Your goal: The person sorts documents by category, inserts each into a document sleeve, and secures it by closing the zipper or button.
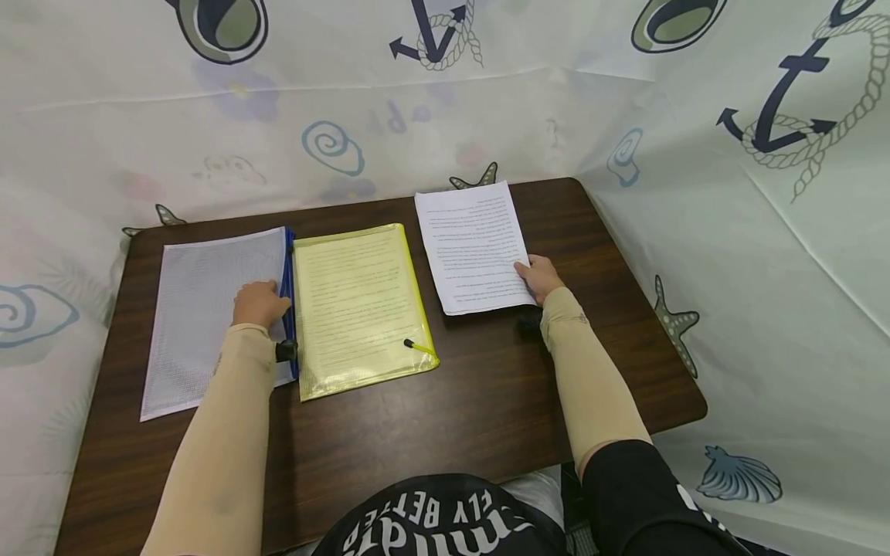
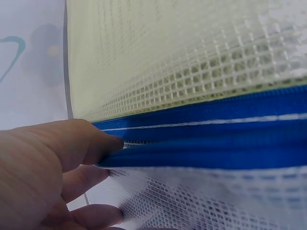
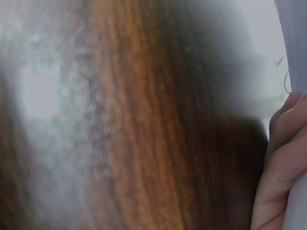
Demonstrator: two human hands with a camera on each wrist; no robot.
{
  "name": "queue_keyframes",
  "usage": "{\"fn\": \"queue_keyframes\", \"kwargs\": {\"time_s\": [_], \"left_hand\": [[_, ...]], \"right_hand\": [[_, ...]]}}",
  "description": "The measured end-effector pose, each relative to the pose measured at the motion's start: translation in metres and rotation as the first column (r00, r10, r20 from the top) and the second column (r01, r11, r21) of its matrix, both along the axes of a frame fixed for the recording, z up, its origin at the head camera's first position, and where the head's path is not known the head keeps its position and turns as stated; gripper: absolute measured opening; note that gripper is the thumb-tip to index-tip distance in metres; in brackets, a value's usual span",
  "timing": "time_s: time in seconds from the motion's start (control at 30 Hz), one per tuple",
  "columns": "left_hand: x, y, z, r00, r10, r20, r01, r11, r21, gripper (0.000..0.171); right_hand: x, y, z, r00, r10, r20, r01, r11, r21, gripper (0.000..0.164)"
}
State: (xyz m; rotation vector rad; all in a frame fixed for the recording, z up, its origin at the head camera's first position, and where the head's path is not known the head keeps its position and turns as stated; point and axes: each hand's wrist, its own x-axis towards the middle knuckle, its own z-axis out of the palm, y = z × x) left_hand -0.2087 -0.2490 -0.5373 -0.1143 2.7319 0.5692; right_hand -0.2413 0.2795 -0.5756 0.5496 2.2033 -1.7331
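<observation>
A white mesh zip pouch (image 1: pixel 202 309) with a blue zipper edge lies at the table's left. My left hand (image 1: pixel 259 303) is on its right side; in the left wrist view the thumb and fingers pinch the blue zipper band (image 2: pixel 211 124) near one end. My right hand (image 1: pixel 542 278) holds printed sheets (image 1: pixel 473 247) by their lower right edge, thumb on top. The sheets are slightly lifted over the table at the near edge. In the right wrist view, curled fingers (image 3: pixel 283 163) show behind the paper at the right border.
A yellow mesh zip pouch (image 1: pixel 361 309) with a printed page inside lies beside the white one. A small yellow piece with a black end (image 1: pixel 419 347) is at its lower right. The brown wooden table (image 1: pixel 417 432) has patterned curtains (image 1: pixel 389 116) behind and at the sides.
</observation>
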Motion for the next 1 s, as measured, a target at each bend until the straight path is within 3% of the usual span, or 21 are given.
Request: {"fn": "queue_keyframes", "kwargs": {"time_s": [0.2, 0.37, 0.5, 1.0], "left_hand": [[0.001, 0.001, -0.002, 1.000, 0.014, 0.001, -0.014, 1.000, 0.004, 0.065], [0.002, 0.008, 0.001, 1.000, 0.011, -0.009, -0.011, 1.000, 0.015, 0.063], [0.002, 0.017, 0.003, 1.000, 0.007, -0.013, -0.007, 0.999, 0.039, 0.063], [0.006, 0.023, 0.010, 0.999, 0.041, -0.011, -0.040, 0.997, 0.061, 0.061]], "right_hand": [[0.003, -0.007, -0.002, 1.000, -0.030, -0.006, 0.030, 0.999, -0.023, 0.043], [0.000, -0.028, -0.007, 0.999, 0.038, -0.021, -0.039, 0.998, -0.048, 0.044], [-0.002, -0.038, -0.008, 0.999, 0.029, -0.028, -0.031, 0.998, -0.060, 0.041], [-0.001, -0.038, -0.002, 1.000, 0.023, -0.011, -0.024, 0.996, -0.085, 0.040]]}}
